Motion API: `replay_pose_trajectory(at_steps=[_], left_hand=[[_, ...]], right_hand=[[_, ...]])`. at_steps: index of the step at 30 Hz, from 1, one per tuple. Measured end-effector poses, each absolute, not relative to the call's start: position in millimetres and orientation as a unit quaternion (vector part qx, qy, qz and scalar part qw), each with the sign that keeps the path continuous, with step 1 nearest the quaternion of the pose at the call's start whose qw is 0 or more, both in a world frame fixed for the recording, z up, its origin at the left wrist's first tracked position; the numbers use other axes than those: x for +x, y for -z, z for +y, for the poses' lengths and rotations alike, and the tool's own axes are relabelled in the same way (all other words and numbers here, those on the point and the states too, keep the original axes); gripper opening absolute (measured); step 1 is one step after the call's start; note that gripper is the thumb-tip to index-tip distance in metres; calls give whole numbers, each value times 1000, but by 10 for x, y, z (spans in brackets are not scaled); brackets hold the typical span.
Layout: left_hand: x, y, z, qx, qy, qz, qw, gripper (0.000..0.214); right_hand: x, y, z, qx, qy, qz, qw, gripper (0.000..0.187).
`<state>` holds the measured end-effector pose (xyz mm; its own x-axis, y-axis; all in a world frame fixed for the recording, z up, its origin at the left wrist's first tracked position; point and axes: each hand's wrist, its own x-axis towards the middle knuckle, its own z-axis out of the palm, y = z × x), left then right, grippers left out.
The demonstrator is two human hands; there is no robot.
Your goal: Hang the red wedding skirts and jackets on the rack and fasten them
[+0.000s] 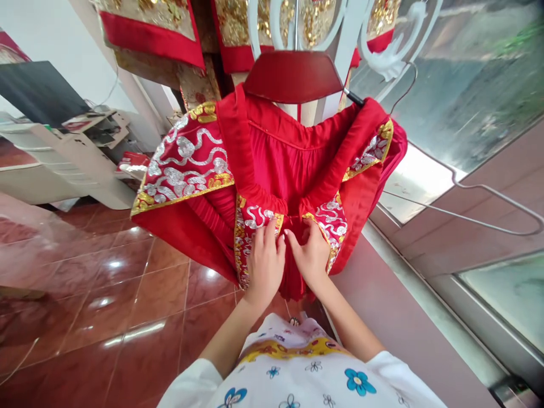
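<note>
A red garment [293, 181] with gathered fabric and silver and gold embroidered trim hangs in front of me from a dark red hanger [295, 76]. My left hand [267, 258] grips the edge of its left embroidered front panel [246, 238], fingers over the trim. On the other side, my right hand [313, 252] is closed on the edge of the right front panel [335, 224]. My two thumbs are close together at the front opening, just below the neckline. Fabric hides parts of the fingertips.
Behind the hanger stands a white scrolled metal grille [335, 34], with gold-sequined, red-bordered cloths [153, 34] hanging nearby. A bare wire hanger [480, 186] sticks out at the right beside a glass window [476, 68]. Plastic drawers [63, 158] stand left on the red tiled floor [140, 306].
</note>
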<state>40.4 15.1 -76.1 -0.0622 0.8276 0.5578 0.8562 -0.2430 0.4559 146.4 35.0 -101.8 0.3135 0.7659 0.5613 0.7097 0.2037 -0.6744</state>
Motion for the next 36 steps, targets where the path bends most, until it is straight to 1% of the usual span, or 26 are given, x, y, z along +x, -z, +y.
replay_pose_trajectory(at_steps=[2,4,7,10,12,13,15,16,18,20,23,26,28,32,36], left_hand=[[302,799,284,-668,358,-649,60,41],[175,858,377,-662,352,-657,80,38],[26,889,390,-653,386,-647,74,32],[37,731,295,-662,411,-618,99,41],[133,534,262,-716,366,-577,139,49],[194,432,276,-749,330,-552,156,49],[310,268,373,-804,255,-507,175,41],[354,216,445,-820,224,-495,179,35],[402,168,586,-829,177,-497,183,25],[404,162,660,-828,154,-509,181,19],[366,149,580,-829,168,-508,163,11],[304,135,357,-845,212,-475,128,5],[239,157,213,-859,246,-429,130,7],[81,254,42,-865,294,-339,223,9],[-6,258,-97,-862,296,-348,222,20]], right_hand=[[1500,1019,443,-647,-13,-592,480,32],[1566,1009,476,-633,-50,-610,474,23],[1677,962,397,-576,-193,-618,498,17],[1739,916,221,-511,-328,-617,500,15],[1750,902,110,-471,-425,-602,484,14],[1752,900,69,-452,-479,-583,475,14],[1762,899,19,-424,-562,-541,460,18],[1775,899,8,-421,-578,-526,461,20],[1817,897,4,-435,-562,-521,473,23],[1873,894,5,-458,-519,-543,475,25],[1946,896,-8,-476,-434,-606,467,26],[1983,913,-32,-496,-355,-640,467,23],[1997,927,-45,-505,-370,-641,444,24],[2010,930,-67,-487,-458,-629,397,29],[1983,895,-91,-470,-482,-635,377,31]])
